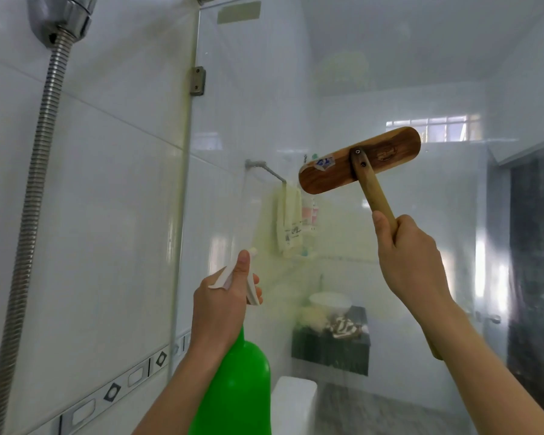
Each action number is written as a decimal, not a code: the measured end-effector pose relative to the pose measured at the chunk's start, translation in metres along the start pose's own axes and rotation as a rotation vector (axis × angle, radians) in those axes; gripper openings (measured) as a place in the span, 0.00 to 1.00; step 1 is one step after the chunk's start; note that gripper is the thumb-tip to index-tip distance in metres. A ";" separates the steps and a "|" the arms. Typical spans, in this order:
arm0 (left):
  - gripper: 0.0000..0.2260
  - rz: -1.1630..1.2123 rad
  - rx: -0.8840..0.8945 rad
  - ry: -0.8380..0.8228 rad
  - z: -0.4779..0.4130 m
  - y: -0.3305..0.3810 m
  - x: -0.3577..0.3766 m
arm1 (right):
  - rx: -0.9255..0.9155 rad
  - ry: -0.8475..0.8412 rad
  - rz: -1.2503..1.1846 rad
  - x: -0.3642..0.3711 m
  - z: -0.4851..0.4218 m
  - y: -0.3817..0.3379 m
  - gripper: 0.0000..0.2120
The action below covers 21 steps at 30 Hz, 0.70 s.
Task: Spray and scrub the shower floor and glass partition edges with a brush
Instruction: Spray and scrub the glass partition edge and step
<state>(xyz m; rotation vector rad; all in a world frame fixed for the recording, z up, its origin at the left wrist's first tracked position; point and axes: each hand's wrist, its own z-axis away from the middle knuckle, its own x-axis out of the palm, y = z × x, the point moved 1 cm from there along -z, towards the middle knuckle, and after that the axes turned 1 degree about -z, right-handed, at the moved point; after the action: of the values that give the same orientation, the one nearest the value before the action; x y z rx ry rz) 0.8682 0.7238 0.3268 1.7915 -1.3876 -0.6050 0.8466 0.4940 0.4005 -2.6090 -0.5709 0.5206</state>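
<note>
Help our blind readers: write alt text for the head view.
A person's right hand holds a wooden brush by its handle up at the glass partition, while the left hand grips a green spray bottle pointed at the glass. A metal shower hose hangs on the tiled wall at left.

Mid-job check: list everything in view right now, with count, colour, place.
Green plastic spray bottle with white trigger: one, green, lower centre.
Wooden long-handled scrubbing brush: one, brown, raised, right of centre.
Clear glass partition: one, transparent, centre to right.
Metal hinge clamp: one, silver, glass edge, upper centre.
Ribbed metal shower hose: one, silver, left wall.
Hanging towel: one, pale, behind glass.
Round basin: one, white, behind glass on dark counter.
White toilet: one, white, behind glass, bottom.
Left hand: one, grips bottle's trigger head.
Right hand: one, grips brush handle.
</note>
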 end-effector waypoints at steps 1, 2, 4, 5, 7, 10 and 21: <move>0.27 0.000 -0.006 -0.008 0.000 0.001 -0.001 | 0.002 -0.009 0.009 0.001 -0.001 -0.001 0.21; 0.26 0.011 -0.014 -0.015 0.000 0.002 -0.002 | 0.005 -0.023 0.010 0.003 -0.001 -0.002 0.21; 0.25 0.037 -0.022 -0.008 0.002 0.002 -0.002 | 0.011 -0.064 -0.026 0.007 -0.002 -0.004 0.22; 0.26 0.035 -0.018 0.007 0.002 0.001 -0.002 | 0.018 -0.089 -0.075 0.009 -0.003 -0.005 0.22; 0.26 0.018 -0.010 0.029 0.001 -0.003 -0.006 | 0.086 -0.176 -0.256 0.013 -0.003 -0.008 0.21; 0.27 0.025 -0.032 0.013 0.000 -0.007 -0.014 | 0.244 -0.347 -0.581 0.019 0.001 -0.012 0.19; 0.26 0.004 -0.002 0.070 0.002 -0.017 -0.033 | 0.028 -0.227 -0.415 0.072 -0.023 -0.065 0.22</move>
<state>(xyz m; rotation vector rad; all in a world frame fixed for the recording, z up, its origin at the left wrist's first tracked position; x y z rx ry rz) 0.8665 0.7567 0.3088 1.7910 -1.3430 -0.5365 0.8977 0.5745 0.4313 -2.3241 -1.1364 0.6795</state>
